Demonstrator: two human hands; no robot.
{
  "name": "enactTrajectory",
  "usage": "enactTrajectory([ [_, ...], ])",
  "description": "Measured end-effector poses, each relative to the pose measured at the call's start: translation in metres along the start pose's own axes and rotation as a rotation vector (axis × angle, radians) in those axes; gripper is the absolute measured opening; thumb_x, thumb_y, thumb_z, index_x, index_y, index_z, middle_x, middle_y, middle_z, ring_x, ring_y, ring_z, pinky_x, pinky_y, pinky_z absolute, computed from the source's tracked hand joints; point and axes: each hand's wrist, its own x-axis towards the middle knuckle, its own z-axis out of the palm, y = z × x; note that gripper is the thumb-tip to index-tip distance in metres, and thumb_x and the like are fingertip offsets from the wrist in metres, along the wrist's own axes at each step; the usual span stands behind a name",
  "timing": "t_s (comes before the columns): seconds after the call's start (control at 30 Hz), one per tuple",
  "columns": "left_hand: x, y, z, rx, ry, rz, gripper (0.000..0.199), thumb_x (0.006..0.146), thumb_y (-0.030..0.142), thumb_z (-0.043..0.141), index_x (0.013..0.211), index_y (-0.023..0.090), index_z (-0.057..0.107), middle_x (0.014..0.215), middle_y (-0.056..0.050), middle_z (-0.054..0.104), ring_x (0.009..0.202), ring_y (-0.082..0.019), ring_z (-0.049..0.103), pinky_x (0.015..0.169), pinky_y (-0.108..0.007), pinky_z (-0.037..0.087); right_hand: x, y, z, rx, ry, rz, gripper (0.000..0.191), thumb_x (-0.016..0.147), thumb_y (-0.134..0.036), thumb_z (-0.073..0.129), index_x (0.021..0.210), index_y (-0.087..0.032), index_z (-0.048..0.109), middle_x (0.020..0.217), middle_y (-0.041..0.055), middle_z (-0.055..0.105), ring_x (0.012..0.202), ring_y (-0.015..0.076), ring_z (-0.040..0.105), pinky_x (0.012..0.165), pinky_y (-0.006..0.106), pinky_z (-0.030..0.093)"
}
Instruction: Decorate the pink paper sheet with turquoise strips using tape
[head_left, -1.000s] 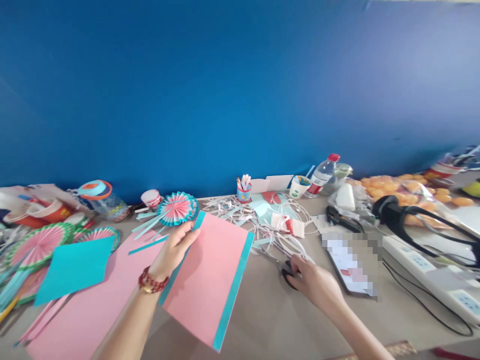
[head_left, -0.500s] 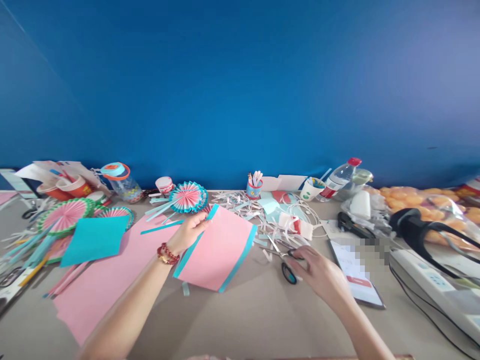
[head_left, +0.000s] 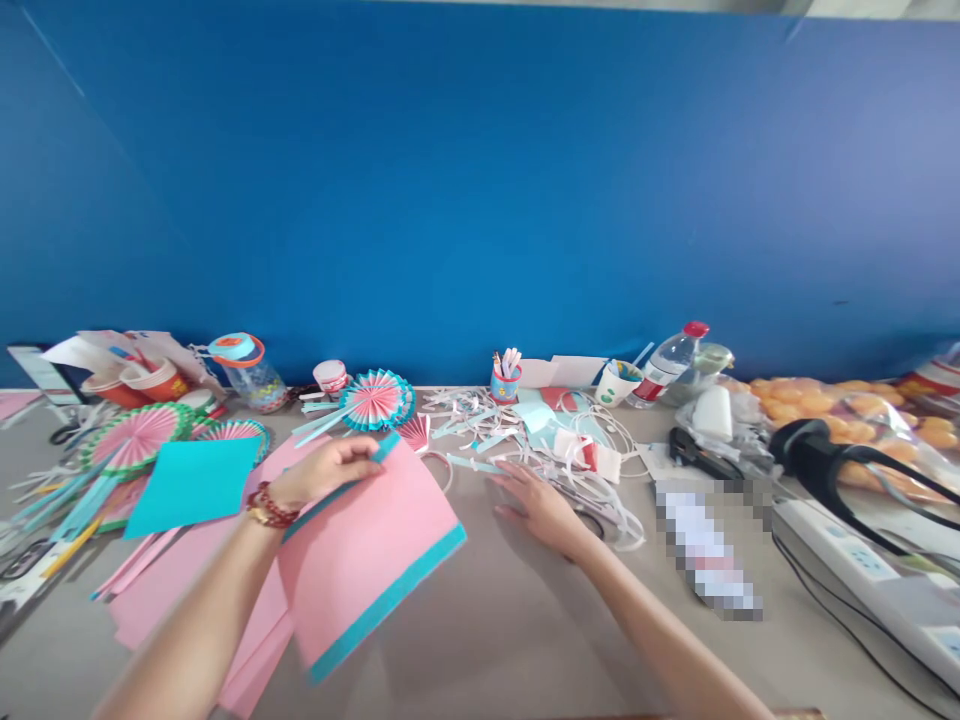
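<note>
My left hand (head_left: pixel 319 478), with a red bead bracelet on the wrist, pinches the upper edge of a pink sheet of paper (head_left: pixel 371 550). Teal strips border two opposite edges of the sheet, which is tilted above the table. My right hand (head_left: pixel 544 508) is flat and open at the near side of a heap of white and pale blue paper scraps (head_left: pixel 480 415), its fingertips by a pale strip. Beside that wrist, a dark handle loop of the scissors (head_left: pixel 595 524) shows among the strips; the rest is covered. Larger pink paper (head_left: pixel 187 590) lies under my left forearm.
Folded paper rosettes (head_left: pixel 377 398) and a teal sheet (head_left: pixel 191 485) lie to the left. Along the blue wall stand a pen cup (head_left: pixel 506 383), a paper cup (head_left: pixel 616 385) and a bottle (head_left: pixel 667 365). A phone (head_left: pixel 709 550) and a power strip (head_left: pixel 840 540) lie to the right.
My left hand has carried the pink sheet left and nearer. My right hand has left the scissors' handles and moved left to the scraps; some strips now lie over the scissors.
</note>
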Motion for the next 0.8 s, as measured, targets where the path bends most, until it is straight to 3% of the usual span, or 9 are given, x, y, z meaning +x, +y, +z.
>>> enactTrajectory([
  [0.07, 0.007, 0.003, 0.022, 0.173, -0.359, 0.124, 0.034, 0.092, 0.047, 0.05, 0.088, 0.016, 0.063, 0.077, 0.001, 0.062, 0.067, -0.012, 0.055, 0.063, -0.02, 0.042, 0.014, 0.003, 0.006, -0.035, 0.054, 0.022, 0.039, 0.086, -0.021, 0.057, 0.125, -0.017, 0.063, 0.142, 0.015, 0.052, 0.13, 0.0307, 0.048, 0.107, 0.047, 0.04],
  [0.1, 0.012, 0.005, 0.037, 0.207, -0.413, 0.153, 0.029, 0.092, 0.042, 0.05, 0.087, 0.017, 0.063, 0.075, 0.002, 0.061, 0.066, -0.012, 0.054, 0.062, -0.019, 0.04, 0.019, 0.003, 0.009, -0.035, 0.084, 0.02, 0.037, 0.086, -0.019, 0.055, 0.122, -0.017, 0.065, 0.139, 0.0147, 0.054, 0.128, 0.0297, 0.05, 0.106, 0.046, 0.041],
  [0.23, 0.029, 0.011, 0.105, 0.298, -0.444, 0.208, 0.013, 0.087, 0.026, 0.055, 0.081, 0.018, 0.064, 0.071, 0.002, 0.062, 0.064, -0.012, 0.056, 0.06, -0.02, 0.038, 0.023, -0.003, 0.012, 0.024, 0.188, 0.003, 0.029, 0.091, -0.02, 0.046, 0.11, -0.02, 0.069, 0.121, 0.01, 0.066, 0.114, 0.0245, 0.06, 0.097, 0.039, 0.046],
  [0.37, 0.038, 0.016, 0.152, 0.368, -0.416, 0.286, 0.011, 0.085, 0.022, 0.059, 0.093, 0.021, 0.066, 0.092, -0.003, 0.069, 0.085, -0.019, 0.064, 0.074, -0.025, 0.047, 0.014, 0.003, -0.001, -0.019, 0.19, 0.11, 0.025, 0.093, -0.024, 0.047, 0.105, -0.02, 0.069, 0.111, 0.0081, 0.07, 0.106, 0.0239, 0.063, 0.093, 0.036, 0.047],
  [0.5, 0.024, 0.02, 0.165, 0.424, -0.274, 0.337, 0.035, 0.087, 0.02, 0.057, 0.122, 0.019, 0.056, 0.125, -0.013, 0.059, 0.117, -0.028, 0.055, 0.1, -0.042, 0.043, 0.014, 0.009, -0.012, -0.084, 0.147, 0.144, 0.025, 0.092, -0.021, 0.047, 0.105, -0.019, 0.068, 0.111, 0.008, 0.07, 0.106, 0.0234, 0.062, 0.094, 0.035, 0.046],
  [0.6, -0.004, 0.015, 0.168, 0.456, -0.191, 0.397, 0.043, 0.091, 0.029, 0.056, 0.133, 0.021, 0.05, 0.141, -0.013, 0.048, 0.129, -0.031, 0.045, 0.108, -0.049, 0.038, 0.028, 0.007, -0.011, -0.111, 0.072, 0.097, 0.027, 0.09, -0.019, 0.049, 0.11, -0.022, 0.067, 0.117, 0.0052, 0.069, 0.112, 0.0202, 0.059, 0.098, 0.03, 0.042],
  [0.7, -0.037, 0.002, 0.172, 0.512, -0.245, 0.456, 0.055, 0.09, 0.046, 0.059, 0.136, 0.019, 0.049, 0.151, -0.014, 0.039, 0.137, -0.033, 0.039, 0.114, -0.051, 0.031, 0.048, 0.002, -0.005, -0.147, 0.006, 0.1, 0.03, 0.083, -0.015, 0.054, 0.109, -0.021, 0.067, 0.117, 0.0071, 0.068, 0.114, 0.0222, 0.057, 0.098, 0.031, 0.04],
  [0.8, -0.064, -0.008, 0.177, 0.525, -0.322, 0.463, 0.071, 0.086, 0.057, 0.061, 0.142, 0.018, 0.042, 0.154, -0.014, 0.035, 0.142, -0.031, 0.031, 0.118, -0.05, 0.025, 0.064, 0.0, 0.001, -0.173, -0.035, 0.169, 0.024, 0.075, -0.011, 0.055, 0.093, -0.017, 0.069, 0.099, 0.0114, 0.07, 0.102, 0.0262, 0.061, 0.088, 0.034, 0.042],
])
